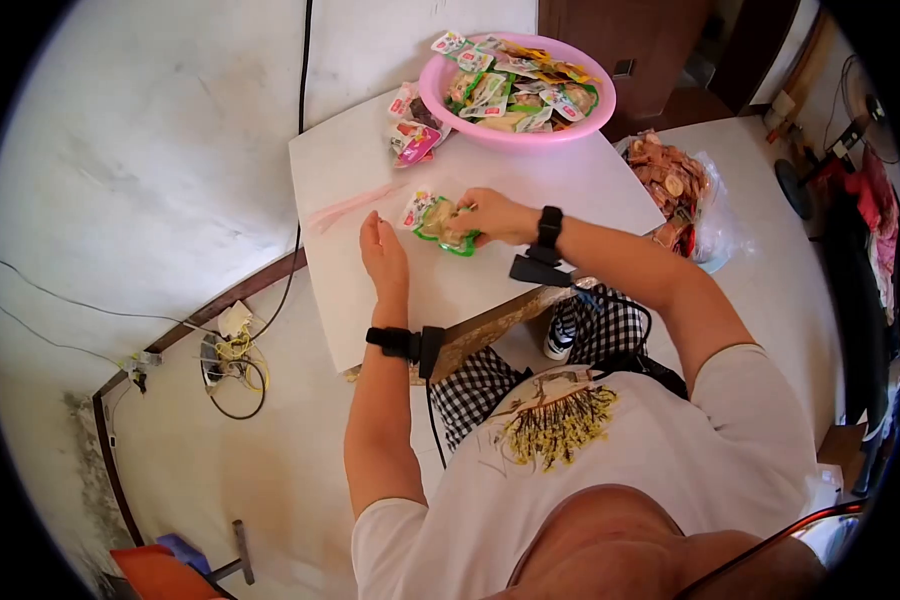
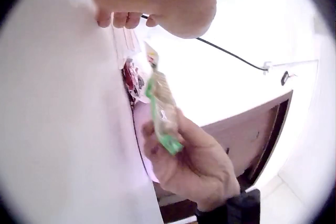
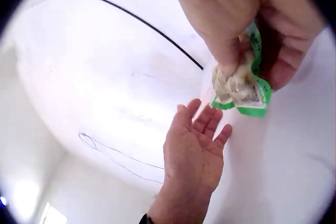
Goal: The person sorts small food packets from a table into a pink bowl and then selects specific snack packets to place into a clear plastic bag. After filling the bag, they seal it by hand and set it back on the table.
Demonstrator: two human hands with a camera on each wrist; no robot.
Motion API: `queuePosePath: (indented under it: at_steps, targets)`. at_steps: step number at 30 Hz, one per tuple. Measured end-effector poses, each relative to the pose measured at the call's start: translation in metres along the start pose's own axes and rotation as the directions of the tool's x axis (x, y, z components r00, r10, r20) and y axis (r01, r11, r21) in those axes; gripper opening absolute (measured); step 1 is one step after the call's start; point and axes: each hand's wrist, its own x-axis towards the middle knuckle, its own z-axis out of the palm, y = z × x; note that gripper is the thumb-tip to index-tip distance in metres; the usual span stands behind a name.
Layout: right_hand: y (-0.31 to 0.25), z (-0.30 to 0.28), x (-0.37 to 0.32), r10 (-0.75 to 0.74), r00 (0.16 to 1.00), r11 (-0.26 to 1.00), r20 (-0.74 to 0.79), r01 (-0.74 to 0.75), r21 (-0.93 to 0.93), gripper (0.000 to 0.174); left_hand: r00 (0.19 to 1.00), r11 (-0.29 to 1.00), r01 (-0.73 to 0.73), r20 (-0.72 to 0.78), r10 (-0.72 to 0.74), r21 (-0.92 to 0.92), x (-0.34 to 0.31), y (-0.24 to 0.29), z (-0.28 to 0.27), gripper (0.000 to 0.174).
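Observation:
My right hand (image 1: pixel 500 216) pinches a snack packet (image 1: pixel 436 222) by one end, above the white table. This packet has a green edge, a printed white end and a clear part showing pale pieces inside. In the right wrist view the thumb presses on the clear part of the packet (image 3: pixel 235 86). Just left of the packet is my left hand (image 1: pixel 385 258), holding nothing, its palm turned toward the packet and its fingers loosely extended. The left wrist view shows the packet (image 2: pixel 164 103) edge-on in the right hand (image 2: pixel 197 166).
A pink basin (image 1: pixel 515 138) heaped with similar packets stands at the table's far edge. Beside it lie several pink and white packets (image 1: pixel 415 140). Pale pink strips (image 1: pixel 345 208) lie on the table (image 1: pixel 570 215). A bag of brownish packets (image 1: pixel 670 185) sits past the right edge.

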Motion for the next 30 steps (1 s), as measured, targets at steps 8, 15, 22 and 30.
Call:
queuePosePath:
  at_steps: [8,15,22,30]
  targets:
    - [0.029,0.028,0.028,-0.377,0.921,0.758,0.099,0.369,-0.538,0.038,0.949,0.790,-0.272,0.291,0.125,0.549,-0.038,0.010,0.004,0.046]
    - [-0.094,-0.051,0.006,-0.646,0.762,0.509,0.051,0.479,-0.715,0.026,0.960,0.635,-0.254,0.269,0.076,0.730,-0.052,0.031,0.014,0.051]
    - [-0.141,-0.154,0.089,-0.192,0.931,0.966,-0.309,0.124,-0.227,0.039,0.962,0.637,-0.249,0.263,0.075,0.730,-0.053,0.039,0.014,0.049]
    - [-0.132,-0.170,0.142,0.019,0.972,1.000,-0.234,-0.019,0.004,0.053,0.966,0.642,-0.209,0.260,0.017,0.737,-0.050,0.043,0.015,0.050]
